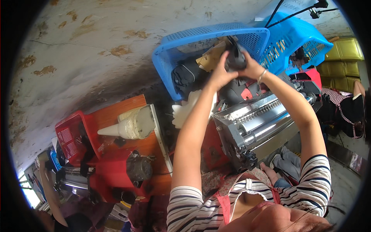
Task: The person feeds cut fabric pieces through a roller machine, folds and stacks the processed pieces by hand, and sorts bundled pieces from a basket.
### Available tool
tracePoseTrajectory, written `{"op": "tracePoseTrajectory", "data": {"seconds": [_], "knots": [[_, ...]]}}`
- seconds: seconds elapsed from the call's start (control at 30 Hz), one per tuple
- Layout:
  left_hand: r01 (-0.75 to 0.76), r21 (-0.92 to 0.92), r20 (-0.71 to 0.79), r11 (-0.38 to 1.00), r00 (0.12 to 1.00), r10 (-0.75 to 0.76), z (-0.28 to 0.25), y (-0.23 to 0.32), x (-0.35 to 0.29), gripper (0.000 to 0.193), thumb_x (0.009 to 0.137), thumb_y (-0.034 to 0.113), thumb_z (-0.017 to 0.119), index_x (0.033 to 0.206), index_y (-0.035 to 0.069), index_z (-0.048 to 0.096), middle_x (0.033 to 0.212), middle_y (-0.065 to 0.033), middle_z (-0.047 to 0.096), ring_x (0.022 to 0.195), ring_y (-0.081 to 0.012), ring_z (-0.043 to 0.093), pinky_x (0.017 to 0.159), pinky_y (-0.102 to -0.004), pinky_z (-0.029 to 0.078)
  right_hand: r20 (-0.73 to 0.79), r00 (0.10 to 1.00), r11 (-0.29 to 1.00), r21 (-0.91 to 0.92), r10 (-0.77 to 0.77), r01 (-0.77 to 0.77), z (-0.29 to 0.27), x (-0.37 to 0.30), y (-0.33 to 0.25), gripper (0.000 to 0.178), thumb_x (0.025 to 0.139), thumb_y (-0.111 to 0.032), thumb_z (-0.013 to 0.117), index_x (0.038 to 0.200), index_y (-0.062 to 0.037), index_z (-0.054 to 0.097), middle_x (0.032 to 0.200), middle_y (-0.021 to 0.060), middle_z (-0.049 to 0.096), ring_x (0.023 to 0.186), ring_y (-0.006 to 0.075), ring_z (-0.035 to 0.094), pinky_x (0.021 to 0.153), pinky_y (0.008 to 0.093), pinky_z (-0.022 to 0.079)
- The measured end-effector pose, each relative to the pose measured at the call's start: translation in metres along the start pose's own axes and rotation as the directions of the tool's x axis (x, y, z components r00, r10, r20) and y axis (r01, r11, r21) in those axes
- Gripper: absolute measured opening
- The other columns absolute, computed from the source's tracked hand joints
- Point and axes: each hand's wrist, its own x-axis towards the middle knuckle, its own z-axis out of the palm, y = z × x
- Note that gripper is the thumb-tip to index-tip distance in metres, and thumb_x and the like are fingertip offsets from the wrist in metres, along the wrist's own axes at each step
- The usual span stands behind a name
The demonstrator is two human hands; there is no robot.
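Both my arms reach forward over a blue plastic basket (162, 58) against the wall. My left hand (221, 74) and my right hand (253, 69) grip a stack of dark, curved, flexible pieces (235, 58) between them, raised over the basket's near side. Their exact kind cannot be told. Tan pieces (211, 57) lie in the basket just beyond my left hand. A black bundle tied with a pale cord (182, 75) rests at its left end. Below my hands are more dark pieces (231, 92), with some red among them.
A machine with shiny metal rollers (262, 129) stands under my right forearm. Another blue basket (297, 36) is at the far right. Leftward are a red crate (69, 137), a wooden board (108, 133) and a pale cone (116, 130). Other people sit at both sides.
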Motion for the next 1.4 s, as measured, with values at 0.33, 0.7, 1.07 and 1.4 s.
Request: {"op": "tracePoseTrajectory", "data": {"seconds": [0.33,0.7,1.07,1.4], "knots": [[0.302,0.953,-0.304,0.028,0.947,0.1,-0.032,0.014,0.015,0.066,0.067,0.022,0.072,0.12,0.0,0.041,0.123,-0.0185,0.039,0.104,-0.0329,0.051,0.076,-0.0393,0.05,-0.201,0.98,0.475,-0.862,0.001,-0.177,0.002,0.032,-0.059,0.108,0.05,-0.044,0.08,0.135,-0.0083,0.023,0.101,0.0169,0.053,0.093,0.0316,0.058,0.07,0.0392,0.049],[0.112,0.84,0.004,0.531,0.977,-0.213,0.01,-0.007,-0.071,0.029,0.062,0.021,0.073,0.082,0.003,0.065,0.08,-0.017,0.062,0.081,-0.0291,0.062,0.071,-0.0349,0.05,-0.174,0.952,0.754,-0.652,-0.251,0.08,-0.055,-0.08,-0.059,0.035,0.076,-0.028,0.062,0.098,-0.0052,0.046,0.07,0.0145,0.062,0.067,0.0332,0.062,0.057,0.0418,0.048],[-0.138,0.305,-0.725,0.942,0.608,0.324,0.023,0.056,-0.211,0.018,0.086,0.012,0.058,0.097,-0.003,0.059,0.085,-0.0066,0.063,0.076,-0.0143,0.062,0.066,-0.0248,0.049,-0.023,0.785,0.776,-0.175,-0.619,0.606,-0.087,-0.222,-0.097,0.012,0.076,0.003,0.061,0.085,0.0007,0.055,0.061,0.0019,0.048,0.052,0.0078,0.043,0.049,0.0221,0.035],[0.298,-0.195,-0.964,0.934,-0.233,-0.127,0.33,-0.146,-0.511,0.021,0.068,0.005,0.072,0.078,0.004,0.053,0.063,0.0015,0.049,0.058,-0.0062,0.045,0.054,-0.0213,0.038,0.712,0.256,0.634,0.331,-0.654,0.699,0.044,-0.365,-0.081,0.012,0.069,0.001,0.062,0.066,-0.0002,0.05,0.065,0.0137,0.049,0.059,0.0306,0.051,0.052,0.0375,0.042]]}}
